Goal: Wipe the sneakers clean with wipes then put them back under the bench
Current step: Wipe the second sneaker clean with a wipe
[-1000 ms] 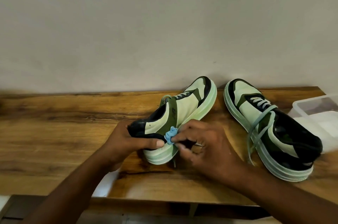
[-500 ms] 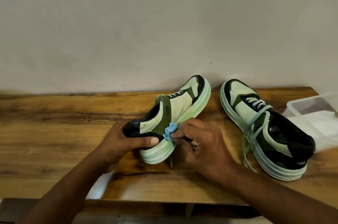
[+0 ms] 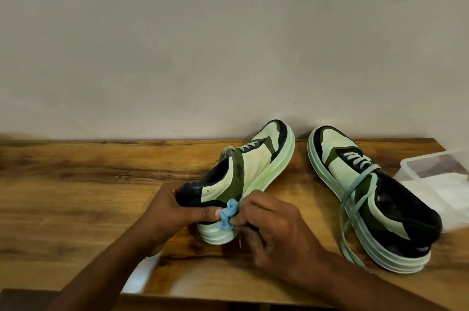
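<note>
Item one: a green-and-black sneaker, tilted on its side on the wooden bench, its heel gripped by my left hand. My right hand pinched a crumpled blue wipe against the heel's sole edge. Second sneaker stood upright just right, beside a clear plastic container.

Only one view is showing here: the head camera is looking forward and down from above the tabletop, close to the hands, and it is facing the plain wall behind. The wall is filling the upper half.
</note>
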The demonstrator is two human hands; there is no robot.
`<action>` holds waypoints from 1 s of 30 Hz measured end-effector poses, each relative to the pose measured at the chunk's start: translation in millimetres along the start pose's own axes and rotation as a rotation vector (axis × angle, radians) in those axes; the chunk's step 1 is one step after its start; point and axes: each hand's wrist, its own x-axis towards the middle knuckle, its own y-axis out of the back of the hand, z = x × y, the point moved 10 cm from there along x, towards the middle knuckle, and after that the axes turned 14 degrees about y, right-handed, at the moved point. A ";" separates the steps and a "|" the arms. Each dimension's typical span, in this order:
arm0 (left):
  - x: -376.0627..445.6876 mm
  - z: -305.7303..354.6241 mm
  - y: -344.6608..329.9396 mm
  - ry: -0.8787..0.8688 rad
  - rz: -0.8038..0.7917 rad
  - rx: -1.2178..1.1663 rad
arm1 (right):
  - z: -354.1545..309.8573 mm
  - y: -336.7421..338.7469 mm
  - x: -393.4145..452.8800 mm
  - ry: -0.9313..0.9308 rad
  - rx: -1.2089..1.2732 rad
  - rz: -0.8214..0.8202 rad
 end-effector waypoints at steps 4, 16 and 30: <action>-5.2 4.5 -6.6 -0.024 0.026 0.023 | 18.9 11.5 -1.4 -0.041 -0.063 0.015; -6.1 7.3 0.6 0.019 -0.068 0.089 | -3.1 -2.4 -1.9 0.003 -0.033 -0.003; -2.8 -6.4 11.5 0.140 -0.185 0.082 | 88.8 73.6 -1.9 -0.341 -0.240 0.308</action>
